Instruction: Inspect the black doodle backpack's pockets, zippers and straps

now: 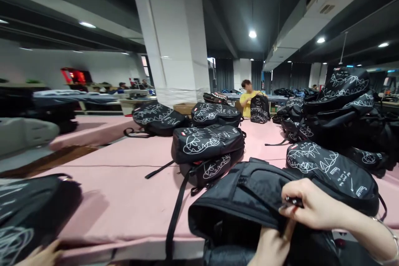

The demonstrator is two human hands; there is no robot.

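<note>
A black backpack [264,183] lies at the table's front edge, its mouth gaping toward me and its inside dark. My left hand [272,243] reaches up at the opening, its fingers closed on the edge of the bag, partly hidden by my right hand. Just above it, my right hand [311,203] is closed around a small dark tool [294,202], whose kind I cannot make out, close against the bag's fabric. Behind my right hand lies another backpack [330,170] with white scribbled lines and lettering.
More printed backpacks [207,143] are stacked on the pink table [118,191], straps trailing. A tall pile of backpacks [346,104] stands right. A co-worker's hand [40,254] touches a backpack [37,208] at lower left. A person in yellow [246,102] handles a backpack behind, near a pillar [174,37].
</note>
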